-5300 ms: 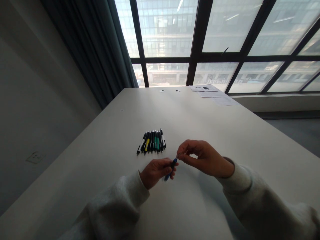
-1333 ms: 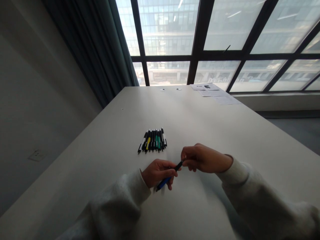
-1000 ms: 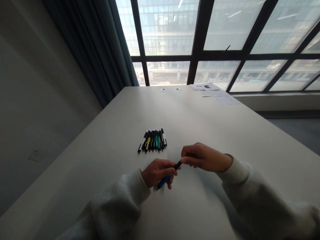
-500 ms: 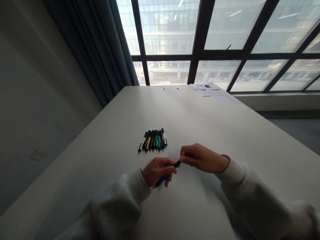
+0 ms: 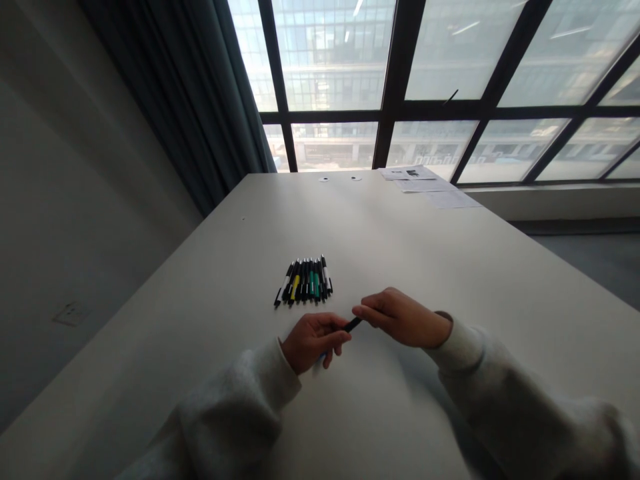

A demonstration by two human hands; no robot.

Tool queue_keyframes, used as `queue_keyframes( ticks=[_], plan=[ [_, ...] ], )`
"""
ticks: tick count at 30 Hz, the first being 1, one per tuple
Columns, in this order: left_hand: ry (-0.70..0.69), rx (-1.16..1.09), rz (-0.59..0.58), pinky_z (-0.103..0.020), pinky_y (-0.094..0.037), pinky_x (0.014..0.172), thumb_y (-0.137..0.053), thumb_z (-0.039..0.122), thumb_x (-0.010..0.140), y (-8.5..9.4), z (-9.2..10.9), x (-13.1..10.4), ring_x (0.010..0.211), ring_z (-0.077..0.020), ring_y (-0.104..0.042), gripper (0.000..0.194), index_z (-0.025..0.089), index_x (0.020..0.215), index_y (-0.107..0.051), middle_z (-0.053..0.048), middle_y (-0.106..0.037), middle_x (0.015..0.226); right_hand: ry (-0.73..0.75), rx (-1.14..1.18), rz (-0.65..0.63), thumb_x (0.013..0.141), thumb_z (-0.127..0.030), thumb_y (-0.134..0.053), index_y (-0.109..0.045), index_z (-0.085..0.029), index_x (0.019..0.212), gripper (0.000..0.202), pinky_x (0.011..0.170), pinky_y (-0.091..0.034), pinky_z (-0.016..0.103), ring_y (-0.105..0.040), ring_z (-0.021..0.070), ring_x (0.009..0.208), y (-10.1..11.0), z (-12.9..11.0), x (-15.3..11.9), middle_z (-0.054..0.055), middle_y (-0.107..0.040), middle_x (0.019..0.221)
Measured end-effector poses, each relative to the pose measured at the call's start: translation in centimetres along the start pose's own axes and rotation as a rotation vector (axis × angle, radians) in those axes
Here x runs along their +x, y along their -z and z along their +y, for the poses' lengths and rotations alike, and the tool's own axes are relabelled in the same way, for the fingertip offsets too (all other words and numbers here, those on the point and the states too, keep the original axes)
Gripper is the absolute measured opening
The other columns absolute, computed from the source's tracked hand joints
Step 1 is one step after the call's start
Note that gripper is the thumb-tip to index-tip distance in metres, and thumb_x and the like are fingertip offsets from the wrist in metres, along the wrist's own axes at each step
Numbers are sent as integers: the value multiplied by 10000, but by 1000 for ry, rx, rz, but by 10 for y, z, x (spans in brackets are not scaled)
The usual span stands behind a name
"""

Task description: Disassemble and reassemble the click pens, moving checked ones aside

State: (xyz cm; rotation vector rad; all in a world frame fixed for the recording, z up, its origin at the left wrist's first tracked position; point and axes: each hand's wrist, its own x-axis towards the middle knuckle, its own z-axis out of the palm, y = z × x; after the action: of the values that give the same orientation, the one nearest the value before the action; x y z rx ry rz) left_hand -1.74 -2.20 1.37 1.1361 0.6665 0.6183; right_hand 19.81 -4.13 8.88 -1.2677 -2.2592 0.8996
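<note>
In the head view, a person's left hand (image 5: pixel 307 343) is clamping a slim black-and-blue pen (image 5: pixel 353 325) between thumb and fingers, above a pale, smooth-topped table (image 5: pixel 200 320). The right hand (image 5: pixel 401 320) is meeting the pen's upper black end with its fingers; whether they are pinching it, the view is not showing. Just beyond the left hand, a row of black pens with white, yellow and green sections (image 5: pixel 303 283) is lying side by side. Printed white paper sheets (image 5: pixel 415 175) are overlapping at the far right edge. The left fingers are hiding most of the pen's blue part, the print is appearing too small to read, and the frame is cutting off both grey sleeves (image 5: pixel 510 393).
</note>
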Motion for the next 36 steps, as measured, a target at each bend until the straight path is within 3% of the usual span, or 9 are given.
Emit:
queue_keyframes(
  ticks=[5, 12, 16, 23, 26, 31, 33, 36],
  plan=[
    [-98, -92, 109, -155, -353, 288, -784, 477, 733, 6, -5, 2, 393, -49, -487, 461, 102, 979, -675, -29, -656, 732, -98, 203, 176, 971, -520, -479, -544, -169, 685, 458, 510, -359, 225, -441, 91, 507, 22, 4, -7, -22, -535, 552],
    [-119, -98, 169, -151, -322, 285, -767, 474, 761, 12, -10, 4, 388, -46, -470, 469, 109, 1036, -663, -10, -629, 711, -136, 321, 103, 889, -491, -631, -648, -148, 845, 347, 512, -465, 232, -562, 118, 574, 34, 8, -13, 36, -667, 705],
    [-111, -106, 118, -152, -316, 299, -744, 491, 781, 13, -11, 4, 406, -46, -481, 482, 114, 1074, -671, -26, -639, 752, -84, 332, 183, 880, -458, -659, -667, -141, 870, 318, 567, -514, 261, -599, 133, 618, 32, 11, -11, 43, -674, 728],
    [24, -26, -150, -177, -363, 356, -705, 495, 818, 10, -9, -1, 457, -70, -547, 542, 128, 1213, -655, -113, -717, 896, 2, 366, 423, 861, -412, -700, -678, -155, 917, 264, 618, -549, 284, -626, 150, 667, 29, 17, -8, 36, -676, 754],
    [53, 38, -178, -186, -339, 363, -732, 479, 795, 9, -8, -2, 442, -78, -543, 546, 108, 1190, -667, -134, -739, 875, 48, 240, 383, 904, -395, -650, -669, -168, 969, 237, 638, -562, 296, -642, 161, 693, 29, 18, -8, 47, -688, 810],
    [70, -21, -195, -187, -348, 378, -731, 476, 793, 12, -7, -1, 412, -79, -529, 516, 94, 1137, -681, -103, -734, 762, 208, -270, 304, 928, -281, -628, -660, -221, 1164, 246, 847, -548, 386, -643, 225, 949, 29, 25, -7, 101, -682, 1096],
    [85, -107, -162, -186, -337, 361, -718, 482, 791, 12, -6, 0, 382, -77, -505, 483, 90, 1073, -694, -75, -712, 683, 227, -393, 287, 919, -245, -634, -685, -225, 1119, 207, 897, -522, 428, -607, 259, 1034, 26, 29, -4, 111, -675, 1114],
    [91, -220, -62, -184, -274, 327, -677, 498, 777, 12, -3, 2, 325, -68, -438, 446, 82, 934, -711, -45, -658, 565, 241, -427, 225, 919, -193, -621, -713, -208, 1014, 133, 873, -510, 406, -594, 251, 1000, 17, 30, -1, 110, -672, 1060]
  ],
)
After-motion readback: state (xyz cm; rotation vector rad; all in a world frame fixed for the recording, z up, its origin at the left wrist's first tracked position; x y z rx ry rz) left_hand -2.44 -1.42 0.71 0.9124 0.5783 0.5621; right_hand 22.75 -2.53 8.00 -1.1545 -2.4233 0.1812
